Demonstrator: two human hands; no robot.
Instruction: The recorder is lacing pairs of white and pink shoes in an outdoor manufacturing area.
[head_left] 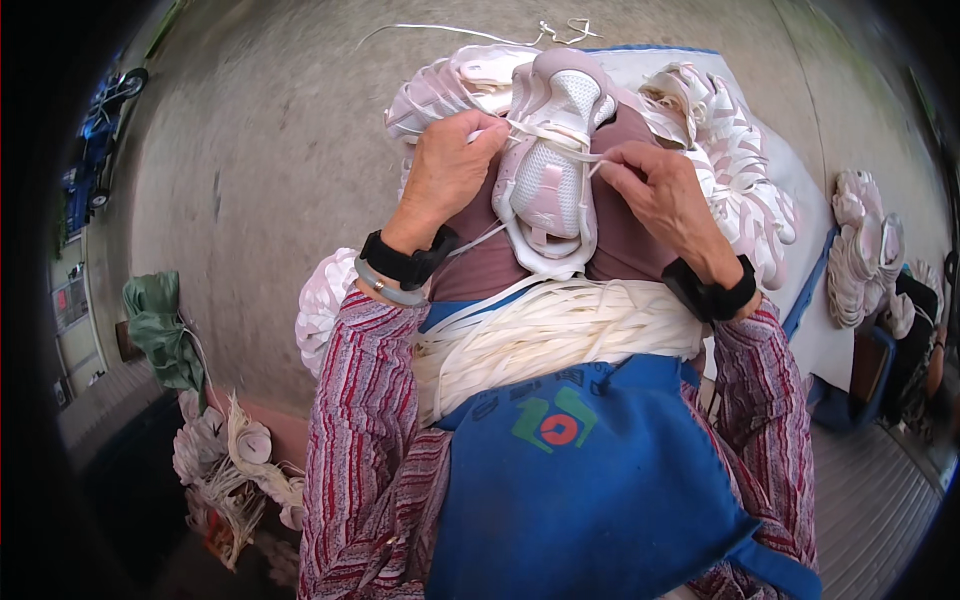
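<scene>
A white and pale pink shoe upper lies between my thighs, its tongue toward me. A white shoelace crosses it. With fingers pinched, my left hand grips the lace at the left side of the upper. On the other side my right hand pinches the lace between thumb and fingers, and a short end sticks out below. Both hands are clear of the tongue. Across my lap, just nearer than the upper, rests a thick bundle of loose off-white laces above my blue apron.
Stacked shoe uppers lie beyond my knees and to the right on a pale sheet. Another pile stands farther right, beside a seated person. A green bag and tangled laces are at left.
</scene>
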